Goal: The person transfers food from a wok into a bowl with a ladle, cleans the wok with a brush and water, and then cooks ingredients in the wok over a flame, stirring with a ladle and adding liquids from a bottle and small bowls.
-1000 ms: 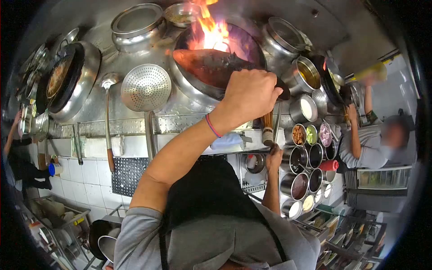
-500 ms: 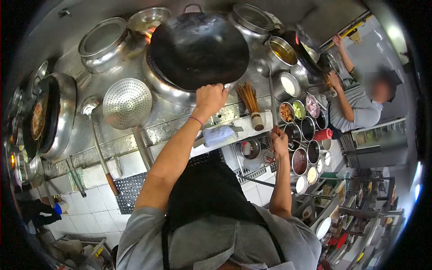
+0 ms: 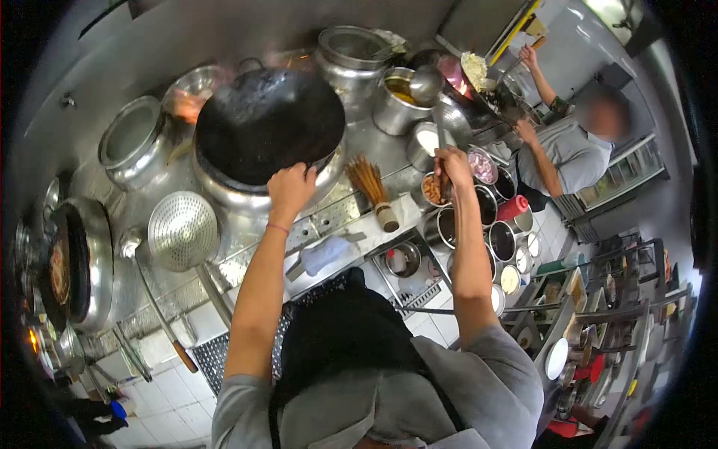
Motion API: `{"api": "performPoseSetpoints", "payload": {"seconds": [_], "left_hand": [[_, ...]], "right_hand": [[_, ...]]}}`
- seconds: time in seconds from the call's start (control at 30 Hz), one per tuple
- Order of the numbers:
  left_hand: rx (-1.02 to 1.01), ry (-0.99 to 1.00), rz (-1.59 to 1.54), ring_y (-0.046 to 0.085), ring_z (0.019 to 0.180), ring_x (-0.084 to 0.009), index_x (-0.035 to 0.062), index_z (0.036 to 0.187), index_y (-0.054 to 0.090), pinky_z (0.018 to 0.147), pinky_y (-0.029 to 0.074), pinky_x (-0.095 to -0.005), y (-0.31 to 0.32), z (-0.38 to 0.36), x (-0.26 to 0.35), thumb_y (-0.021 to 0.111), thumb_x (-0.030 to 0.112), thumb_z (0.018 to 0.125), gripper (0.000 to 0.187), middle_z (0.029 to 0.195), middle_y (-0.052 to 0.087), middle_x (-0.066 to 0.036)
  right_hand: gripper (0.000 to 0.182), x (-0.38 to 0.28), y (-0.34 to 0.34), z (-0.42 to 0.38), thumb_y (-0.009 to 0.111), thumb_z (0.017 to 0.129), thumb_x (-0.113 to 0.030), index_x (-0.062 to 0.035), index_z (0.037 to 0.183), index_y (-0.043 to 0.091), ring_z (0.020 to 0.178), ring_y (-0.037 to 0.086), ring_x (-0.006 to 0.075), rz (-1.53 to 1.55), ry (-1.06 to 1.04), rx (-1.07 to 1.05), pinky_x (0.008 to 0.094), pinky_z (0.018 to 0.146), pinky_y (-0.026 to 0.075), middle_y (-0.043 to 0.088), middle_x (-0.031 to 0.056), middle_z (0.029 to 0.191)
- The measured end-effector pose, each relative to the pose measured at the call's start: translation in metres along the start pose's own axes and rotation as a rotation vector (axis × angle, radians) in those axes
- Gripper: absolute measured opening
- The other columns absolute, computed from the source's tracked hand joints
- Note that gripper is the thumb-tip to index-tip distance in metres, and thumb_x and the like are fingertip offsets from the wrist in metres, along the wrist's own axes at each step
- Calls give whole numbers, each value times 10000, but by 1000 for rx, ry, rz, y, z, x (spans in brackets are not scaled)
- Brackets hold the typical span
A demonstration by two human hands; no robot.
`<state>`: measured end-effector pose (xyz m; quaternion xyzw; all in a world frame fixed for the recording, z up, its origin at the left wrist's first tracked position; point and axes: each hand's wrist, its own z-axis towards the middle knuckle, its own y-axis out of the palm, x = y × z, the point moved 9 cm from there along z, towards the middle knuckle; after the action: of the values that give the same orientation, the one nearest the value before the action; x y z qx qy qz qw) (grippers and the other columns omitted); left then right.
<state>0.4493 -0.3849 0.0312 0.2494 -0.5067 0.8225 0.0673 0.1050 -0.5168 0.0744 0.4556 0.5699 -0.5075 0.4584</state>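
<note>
My left hand [image 3: 292,191] is closed on the near rim of a large black wok [image 3: 269,127], which rests tilted on the burner ring. The inside of the wok is bare and dark. In my right hand [image 3: 453,163] is the handle of a ladle [image 3: 427,85], stretched out away from me. Its round bowl overlaps the edge of a steel pot of yellowish oil [image 3: 402,112]. Below the handle stands a pot of white contents [image 3: 429,141]. A bamboo brush [image 3: 372,191] lies between my two arms.
A perforated skimmer [image 3: 182,230] and another ladle [image 3: 153,295] lie to the left. Seasoning tins, among them one of chopped onion [image 3: 483,166], crowd below my right forearm. Flame [image 3: 191,105] shows behind the wok. A co-worker [image 3: 576,146] tosses food at the right.
My right hand has moved up and forward, bringing the ladle bowl to the oil pot. My left hand stays on the wok rim. The camera view has shifted.
</note>
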Motion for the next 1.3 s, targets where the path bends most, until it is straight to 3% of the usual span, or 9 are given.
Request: {"api": "performPoseSetpoints", "payload": {"seconds": [0.1,0.23,0.67,0.93,1.0,1.07,1.13,1.23,1.3], "left_hand": [[9,5,10,643,682,-416,63,693,635,631,504,-516,3,-1,-2,593,378,851,355,700,650,-214],[21,-23,14,636,674,-417,57,670,618,617,497,-506,-1,-2,-2,614,362,846,352,691,640,-219],[130,-47,-19,581,578,-381,36,580,518,539,438,-465,-9,-5,3,678,295,812,383,587,564,-171],[98,-103,-44,617,623,-373,58,610,584,579,485,-470,-7,-7,-2,663,308,807,328,633,616,-162],[96,-91,-72,615,621,-368,52,613,575,568,476,-463,-7,-7,-3,662,314,814,341,626,605,-157],[93,-75,-107,614,618,-362,46,617,565,558,467,-456,-3,-9,-5,662,319,822,355,618,594,-153],[121,-25,-126,612,617,-357,46,628,567,555,468,-451,-1,-8,-6,668,320,821,350,625,595,-141],[110,-48,-160,611,622,-370,50,638,578,572,476,-468,-3,-8,-7,667,315,816,332,640,606,-152],[88,-19,-172,616,622,-382,52,641,588,584,487,-479,-1,-9,-4,665,314,809,321,647,620,-161]], "right_hand": [[184,13,-1,32,546,873,-144,-21,737,522,315,442,187,37,77,-81,320,271,348,509,67,536],[135,25,-7,53,577,851,-101,-51,736,528,423,462,110,36,91,-91,279,367,367,500,22,568],[114,5,-53,46,534,898,-136,-46,831,513,392,432,107,405,158,-194,271,332,347,472,30,571],[97,2,39,-19,544,912,-104,-20,955,522,375,428,78,684,332,-630,226,274,332,551,52,769],[82,13,77,-16,567,895,-98,-35,920,522,374,421,78,631,354,-606,224,300,334,546,33,723],[117,23,106,-20,575,878,-76,-23,980,553,379,431,86,258,231,-592,238,327,348,522,9,644],[352,26,117,-40,585,890,-92,24,1219,535,372,455,90,-58,106,-525,240,335,350,536,-7,592],[477,50,131,-55,583,879,-37,-1,1344,481,351,428,93,-178,60,-492,250,335,347,554,-4,622],[487,71,151,-62,571,874,13,-20,1353,489,493,535,94,-94,-16,-697,248,434,431,623,36,754]]}}
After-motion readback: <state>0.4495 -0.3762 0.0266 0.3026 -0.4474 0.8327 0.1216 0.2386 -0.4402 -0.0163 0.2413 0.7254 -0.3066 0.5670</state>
